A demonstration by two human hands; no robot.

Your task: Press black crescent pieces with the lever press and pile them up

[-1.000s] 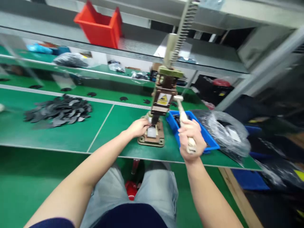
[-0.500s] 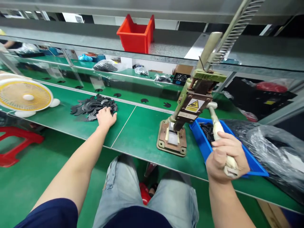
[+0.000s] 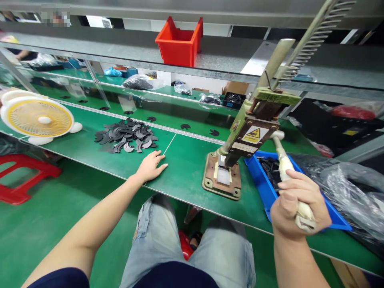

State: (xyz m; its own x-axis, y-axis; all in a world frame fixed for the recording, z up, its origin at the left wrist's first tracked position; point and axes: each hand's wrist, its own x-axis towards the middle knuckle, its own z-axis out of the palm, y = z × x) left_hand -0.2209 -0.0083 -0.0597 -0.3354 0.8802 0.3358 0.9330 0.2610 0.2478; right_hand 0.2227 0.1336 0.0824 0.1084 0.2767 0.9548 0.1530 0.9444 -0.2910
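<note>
My right hand (image 3: pixel 301 204) is wrapped round the taped lever handle (image 3: pixel 285 160) of a hand press (image 3: pixel 252 136). A warning label marks the press head, which hangs over a base plate (image 3: pixel 211 182) with a pale block on it. My left hand (image 3: pixel 151 166), fingers spread and palm down, is over the green worktable (image 3: pixel 186 168) between the press and a pile of dark curved pieces (image 3: pixel 126 136). Nothing shows in its fingers; the area under the palm is hidden. The pile lies just beyond it to the left, apart from the fingertips.
A blue bin (image 3: pixel 264 200) with black parts stands right of the press, beside clear plastic bags (image 3: pixel 354 188). A fan (image 3: pixel 39 118) sits at the left. Several dark pieces lie on the strip behind the table. A red bin (image 3: pixel 178 46) stands on the shelf overhead.
My left hand has left the pile and moved right, toward the press. My right hand stays on the lever handle. The view has shifted slightly.
</note>
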